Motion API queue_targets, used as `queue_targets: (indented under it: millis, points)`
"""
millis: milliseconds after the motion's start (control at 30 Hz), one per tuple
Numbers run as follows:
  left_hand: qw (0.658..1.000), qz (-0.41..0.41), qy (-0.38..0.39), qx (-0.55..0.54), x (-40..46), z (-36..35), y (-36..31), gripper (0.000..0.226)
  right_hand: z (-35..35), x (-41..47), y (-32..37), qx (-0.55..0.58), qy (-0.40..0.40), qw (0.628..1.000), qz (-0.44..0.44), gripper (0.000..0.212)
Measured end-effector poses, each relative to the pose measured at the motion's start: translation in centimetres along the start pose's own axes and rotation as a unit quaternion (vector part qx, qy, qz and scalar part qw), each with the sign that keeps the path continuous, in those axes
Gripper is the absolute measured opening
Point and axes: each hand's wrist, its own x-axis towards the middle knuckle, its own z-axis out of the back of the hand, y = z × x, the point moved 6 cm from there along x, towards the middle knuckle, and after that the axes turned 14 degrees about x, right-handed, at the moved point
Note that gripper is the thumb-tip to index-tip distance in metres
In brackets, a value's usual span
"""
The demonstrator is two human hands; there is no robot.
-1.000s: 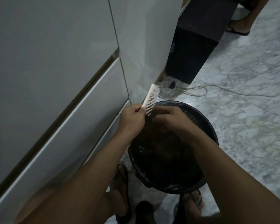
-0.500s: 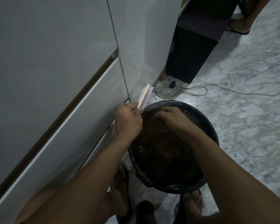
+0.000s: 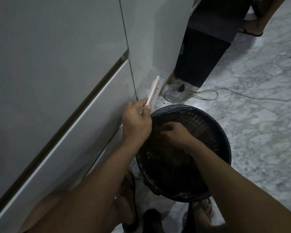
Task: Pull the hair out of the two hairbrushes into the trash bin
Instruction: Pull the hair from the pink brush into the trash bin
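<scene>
**Cabinet front** (image 3: pixel 57 91): grey, glossy panels; fills the left of the view.

**Marble floor** (image 3: pixel 259 125): pale and veined. A cable (image 3: pixel 228 89) trails across it near a black box (image 3: pixel 202 61).

**Trash bin** (image 3: pixel 188 107): round and black, with a woven wall and a dark bag liner. It stands on the floor just beside the cabinet, under both hands.

**Left hand** (image 3: pixel 136 121): fingers (image 3: pixel 139 103) clenched round the lower end of the hairbrush, holding it just beyond the bin's cabinet-side rim.

**Right hand** (image 3: pixel 176 134): lowered into the bin's mouth with its fingers bunched. It is too dark to tell whether they pinch any hair.

**Hairbrush** (image 3: pixel 154 92): pale pink and narrow, tilted head-up, bristles facing right.
- Handling: probably light, rigid plastic with a smooth back.
- Hold: best taken by the handle, as now, with hair plucked from the bristle roots.
- Risks: the thin bristles may bend, and loose hair likely clings to fingertips rather than dropping.

**Second hairbrush**: not in view.
</scene>
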Motion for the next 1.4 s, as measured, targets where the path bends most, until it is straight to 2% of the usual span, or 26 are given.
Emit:
queue_targets:
  millis: [100,167,400,533,700,833,900,967,1133,1267,1400]
  points:
    - [1.000,-0.002,0.012,-0.008,0.0,-0.3,0.0,0.032,-0.6,-0.4,0.4,0.033,0.038,0.999,0.007,0.057]
    - [1.000,0.006,0.022,-0.012,0.1,-0.4,0.1,0.031,-0.3,-0.3,0.9,0.026,0.031,0.999,0.023,0.063]
    - [0.998,0.027,0.047,-0.030,0.3,-1.2,0.8,0.032,2.8,-0.7,2.6,-0.097,-0.083,0.987,0.101,0.052]
    - [0.997,0.030,0.058,-0.042,0.3,-1.7,1.1,0.031,3.1,-1.1,3.3,-0.077,-0.104,0.980,0.150,0.048]
    - [0.993,0.051,0.079,-0.071,0.3,-2.1,1.5,0.031,3.8,-1.1,3.3,-0.040,-0.129,0.981,0.140,0.039]
    - [0.978,0.105,0.135,-0.118,-0.1,-3.1,1.9,0.030,4.5,-1.3,3.7,0.023,-0.150,0.978,0.142,0.024]
    - [0.968,0.128,0.171,-0.133,-0.3,-3.7,2.1,0.031,4.4,-1.8,4.2,0.095,-0.125,0.977,0.147,0.019]
    - [0.960,0.136,0.193,-0.147,-0.5,-4.2,2.1,0.034,4.0,-2.4,4.7,0.148,-0.087,0.974,0.147,0.022]
    - [0.947,0.137,0.246,-0.157,-0.8,-4.7,1.9,0.033,3.8,-2.1,4.1,0.125,-0.081,0.978,0.146,0.033]
    - [0.935,0.138,0.286,-0.160,-1.1,-4.9,1.7,0.038,4.5,-1.8,3.6,0.147,-0.110,0.974,0.135,0.030]
    - [0.925,0.149,0.313,-0.159,-1.4,-4.8,1.4,0.035,5.8,-1.9,3.7,0.101,-0.220,0.958,0.151,0.022]
